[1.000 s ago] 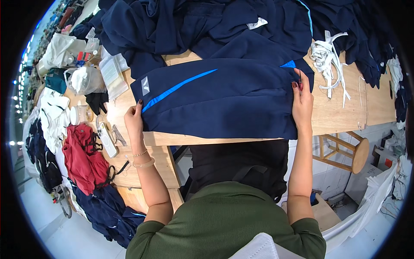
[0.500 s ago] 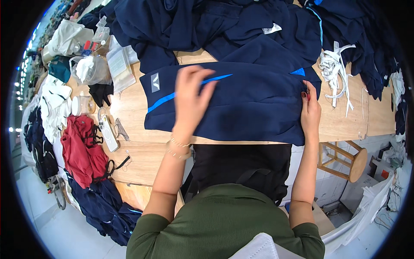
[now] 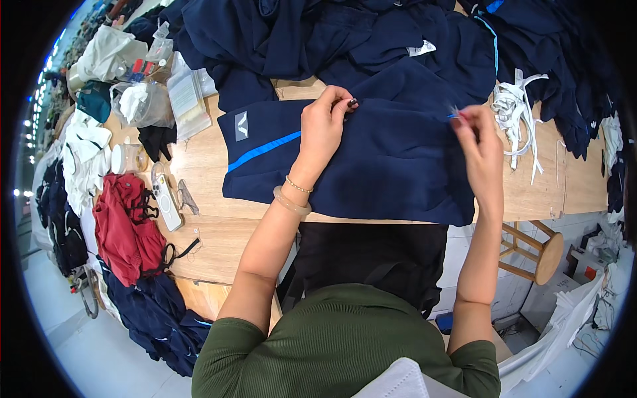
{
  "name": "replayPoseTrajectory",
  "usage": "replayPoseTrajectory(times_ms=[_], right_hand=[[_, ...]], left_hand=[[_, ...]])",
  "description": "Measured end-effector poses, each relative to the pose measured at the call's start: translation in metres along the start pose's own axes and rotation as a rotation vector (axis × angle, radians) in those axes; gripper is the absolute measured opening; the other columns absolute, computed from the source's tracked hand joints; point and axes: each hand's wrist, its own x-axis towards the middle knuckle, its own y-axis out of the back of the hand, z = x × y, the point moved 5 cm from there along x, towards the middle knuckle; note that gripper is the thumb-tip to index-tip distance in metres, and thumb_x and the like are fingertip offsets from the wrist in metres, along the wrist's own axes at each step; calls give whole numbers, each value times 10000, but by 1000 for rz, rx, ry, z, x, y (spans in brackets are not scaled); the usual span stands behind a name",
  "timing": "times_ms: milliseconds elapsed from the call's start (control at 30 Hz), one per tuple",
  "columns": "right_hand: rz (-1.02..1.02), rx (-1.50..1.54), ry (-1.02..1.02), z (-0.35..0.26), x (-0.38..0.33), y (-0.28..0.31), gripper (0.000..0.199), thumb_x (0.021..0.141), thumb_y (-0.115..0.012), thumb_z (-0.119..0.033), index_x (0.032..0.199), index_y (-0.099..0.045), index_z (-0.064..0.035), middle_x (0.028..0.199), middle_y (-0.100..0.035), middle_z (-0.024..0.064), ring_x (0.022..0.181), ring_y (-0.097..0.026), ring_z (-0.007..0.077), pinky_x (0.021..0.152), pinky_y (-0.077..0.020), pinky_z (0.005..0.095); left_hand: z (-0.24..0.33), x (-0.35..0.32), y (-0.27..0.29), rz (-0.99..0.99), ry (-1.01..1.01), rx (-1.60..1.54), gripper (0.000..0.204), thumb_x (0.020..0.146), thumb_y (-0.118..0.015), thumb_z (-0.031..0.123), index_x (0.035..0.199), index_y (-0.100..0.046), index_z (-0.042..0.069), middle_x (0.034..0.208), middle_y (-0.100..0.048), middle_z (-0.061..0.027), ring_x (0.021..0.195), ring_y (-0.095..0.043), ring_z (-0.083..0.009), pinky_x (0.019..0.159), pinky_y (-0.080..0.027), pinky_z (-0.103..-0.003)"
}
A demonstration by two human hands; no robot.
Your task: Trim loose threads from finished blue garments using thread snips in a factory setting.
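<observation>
A rumpled crimson cloth garment [image 3: 129, 225] lies heaped at the left of a pale wood-grain table [image 3: 206, 245], a white phone [image 3: 166, 202] and clear-framed eyeglasses [image 3: 188, 197] just beside it, apparently set aside so the near middle can serve the handwork. There a flat, folded navy-blue fabric piece [image 3: 398, 166] lies lengthwise along the near edge, within easy reach of both hands, its grey rectangular badge [image 3: 241, 126] and bright-blue tapering stripe [image 3: 265, 149] facing up at the left end. The person's left hand [image 3: 322, 132] crosses the stripe, thumb and finger drawn narrowly together on what appears to be the far edge of the cloth, a pinch that likely steadies it. Beyond, a loose mound of navy-blue cloth [image 3: 265, 40] fills the far side, presumably pushed back to make room. The right hand [image 3: 481, 136] hangs by the piece's far right corner, fingers bent inward; blur hides the fingertips, so what they grip, if anything, cannot be told. Just right of that hand, a tangle of flat white fabric straps [image 3: 511, 113] sits apart from the piece, perhaps to keep it from snagging
</observation>
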Motion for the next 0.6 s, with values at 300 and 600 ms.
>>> replayPoseTrajectory(times_ms=[300, 600], right_hand=[[-146, -258, 404, -37, 36, -65, 188, 789, -719, -214, 838, -640, -51, 797, -598, 40, 787, -550, 234, 715, -442, 355], [-189, -239, 345, -38, 40, -78, 176, 784, -723, -214, 806, -660, -51, 778, -600, 39, 775, -545, 228, 692, -445, 347]], left_hand=[[19, 4, 4, 8, -54, 29, 48, 903, -566, -15, 911, -609, -34, 815, -698, -106, 774, -695, -163, 702, -529, -253], [23, 3, 5, 10, -67, 67, 54, 897, -578, -19, 919, -622, -42, 807, -688, -86, 765, -667, -119, 713, -516, -233]])
